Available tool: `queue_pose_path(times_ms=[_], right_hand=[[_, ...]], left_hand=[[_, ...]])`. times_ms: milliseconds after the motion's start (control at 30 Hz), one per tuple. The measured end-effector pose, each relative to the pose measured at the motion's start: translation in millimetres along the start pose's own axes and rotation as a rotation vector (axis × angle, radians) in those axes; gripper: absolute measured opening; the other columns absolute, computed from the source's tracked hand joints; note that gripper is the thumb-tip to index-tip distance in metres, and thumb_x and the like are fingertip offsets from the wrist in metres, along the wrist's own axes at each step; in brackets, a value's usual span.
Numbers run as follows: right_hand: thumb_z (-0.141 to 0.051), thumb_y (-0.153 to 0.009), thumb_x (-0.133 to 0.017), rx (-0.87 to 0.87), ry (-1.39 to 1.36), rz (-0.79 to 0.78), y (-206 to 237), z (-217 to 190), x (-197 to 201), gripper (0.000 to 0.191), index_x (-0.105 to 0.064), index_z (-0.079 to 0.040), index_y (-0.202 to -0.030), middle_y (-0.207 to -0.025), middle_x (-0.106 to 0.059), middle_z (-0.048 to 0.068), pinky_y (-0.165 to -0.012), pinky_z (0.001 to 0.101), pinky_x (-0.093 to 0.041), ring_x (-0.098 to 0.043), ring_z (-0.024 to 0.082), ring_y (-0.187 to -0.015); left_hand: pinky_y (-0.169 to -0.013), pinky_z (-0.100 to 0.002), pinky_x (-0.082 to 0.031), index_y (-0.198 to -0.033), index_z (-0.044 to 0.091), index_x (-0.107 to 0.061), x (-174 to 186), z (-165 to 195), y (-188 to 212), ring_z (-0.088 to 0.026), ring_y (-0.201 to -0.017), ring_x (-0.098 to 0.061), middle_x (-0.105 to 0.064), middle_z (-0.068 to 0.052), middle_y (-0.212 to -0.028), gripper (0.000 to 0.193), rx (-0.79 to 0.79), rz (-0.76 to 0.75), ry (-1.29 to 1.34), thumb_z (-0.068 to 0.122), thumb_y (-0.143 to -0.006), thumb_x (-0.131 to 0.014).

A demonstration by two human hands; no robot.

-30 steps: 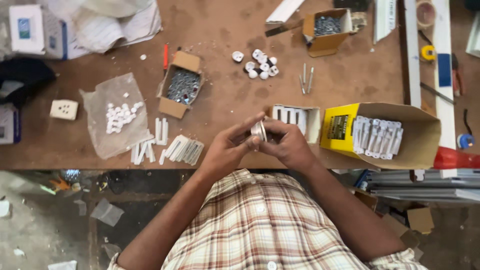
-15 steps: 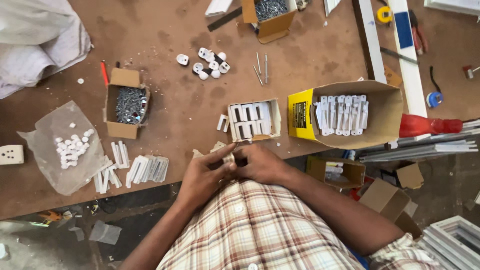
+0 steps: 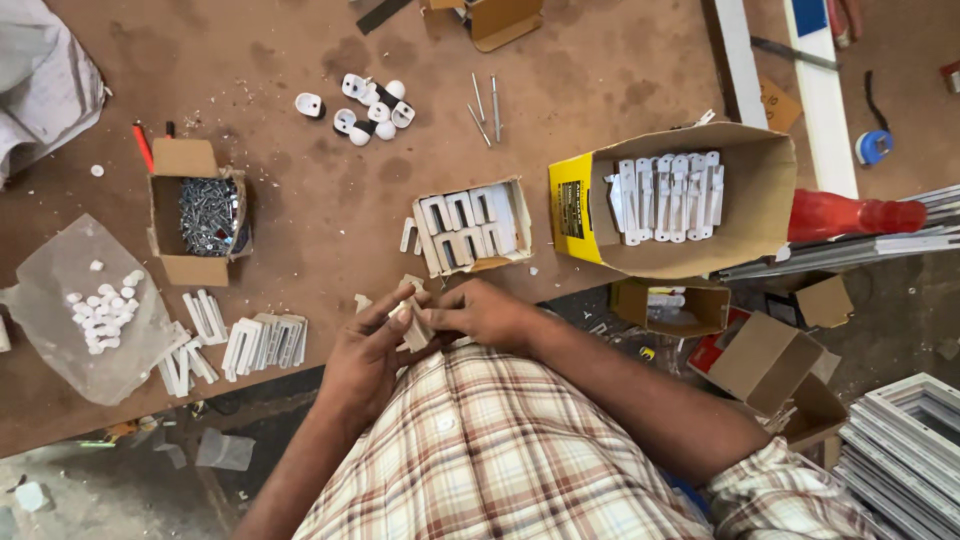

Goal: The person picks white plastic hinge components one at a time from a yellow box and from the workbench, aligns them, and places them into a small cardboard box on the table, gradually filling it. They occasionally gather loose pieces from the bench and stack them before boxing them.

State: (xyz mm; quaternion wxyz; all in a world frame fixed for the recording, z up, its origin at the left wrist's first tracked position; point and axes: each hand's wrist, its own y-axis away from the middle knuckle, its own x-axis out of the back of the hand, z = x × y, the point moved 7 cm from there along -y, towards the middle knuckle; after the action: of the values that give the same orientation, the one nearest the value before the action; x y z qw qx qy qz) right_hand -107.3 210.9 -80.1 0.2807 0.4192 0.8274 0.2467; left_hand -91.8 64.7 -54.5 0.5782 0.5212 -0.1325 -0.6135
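Both hands meet at the near edge of a brown wooden table [image 3: 300,230]. My left hand [image 3: 365,350] and my right hand [image 3: 480,312] together grip a small white plastic bracket [image 3: 413,325], fingers pinched around it. Just beyond the hands stands a small open carton [image 3: 472,228] packed with the same white brackets. To its right lies a larger yellow-sided cardboard box [image 3: 690,200] on its side, holding a row of white brackets.
A box of metal screws [image 3: 205,212] sits at left, loose white brackets [image 3: 250,342] near it, and a plastic bag with white caps [image 3: 95,310]. White round fittings [image 3: 365,105], two nails [image 3: 485,100], a red bottle [image 3: 850,215] and cartons on the floor at right.
The view has swung so the table slid up and left. My hands have drawn back from above the table to its near edge, still holding the small white part.
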Motion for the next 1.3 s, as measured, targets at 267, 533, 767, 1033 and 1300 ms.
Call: queue_pose_path(times_ms=[267,533,767,1033,1300], right_hand=[[-0.012,-0.087,-0.078,-0.092,-0.671,0.066,-1.1,30.3,6.7,0.036,-0.072,0.003,-0.119,-0.108,-0.076,0.008,-0.087,0.0315,-0.059,-0.072,0.016,-0.097],[-0.017,-0.090,-0.076,-0.088,-0.687,-0.064,15.5,14.1,-8.2,0.038,-0.067,0.003,-0.121,-0.110,-0.073,0.010,-0.091,0.0359,-0.058,-0.071,0.020,-0.100],[-0.016,-0.091,-0.070,-0.021,-0.492,0.423,64.9,28.4,75.3,0.040,-0.066,0.004,-0.125,-0.113,-0.073,0.013,-0.093,0.0406,-0.058,-0.071,0.025,-0.101],[-0.017,-0.098,-0.069,0.044,-0.490,0.604,112.7,74.4,135.3,0.036,-0.063,0.006,-0.125,-0.115,-0.071,0.012,-0.097,0.0403,-0.056,-0.068,0.023,-0.104],[-0.021,-0.092,-0.073,-0.010,-0.186,0.768,86.1,67.5,114.7,0.038,-0.071,0.001,-0.123,-0.105,-0.074,0.010,-0.084,0.0337,-0.053,-0.066,0.018,-0.091]], left_hand=[[-0.102,-0.044,-0.053,-0.141,0.000,-0.058,4.9,-6.4,-23.3,-0.026,-0.113,-0.066,-0.066,-0.017,-0.134,0.044,-0.107,-0.244,0.119,0.009,-0.098,-0.065],[-0.111,-0.048,-0.048,-0.151,0.008,-0.051,-1.9,-16.6,-26.7,-0.029,-0.128,-0.060,-0.058,-0.017,-0.145,0.057,-0.021,-0.593,0.292,0.016,-0.098,-0.072],[-0.108,-0.038,-0.051,-0.143,0.007,-0.058,-2.2,-5.7,-67.6,-0.025,-0.129,-0.063,-0.065,-0.014,-0.142,0.050,-0.389,-0.358,-0.567,0.026,-0.099,-0.070],[-0.081,-0.050,-0.053,-0.109,0.004,-0.059,-63.2,-22.0,-102.4,-0.041,-0.101,-0.064,-0.064,-0.019,-0.112,0.031,-0.712,-0.282,-1.542,0.012,-0.082,-0.071],[-0.082,-0.048,-0.056,-0.122,0.000,-0.060,-66.6,-36.2,-76.2,-0.038,-0.097,-0.069,-0.066,-0.018,-0.118,0.038,-0.899,-0.283,-1.629,0.001,-0.083,-0.059]])
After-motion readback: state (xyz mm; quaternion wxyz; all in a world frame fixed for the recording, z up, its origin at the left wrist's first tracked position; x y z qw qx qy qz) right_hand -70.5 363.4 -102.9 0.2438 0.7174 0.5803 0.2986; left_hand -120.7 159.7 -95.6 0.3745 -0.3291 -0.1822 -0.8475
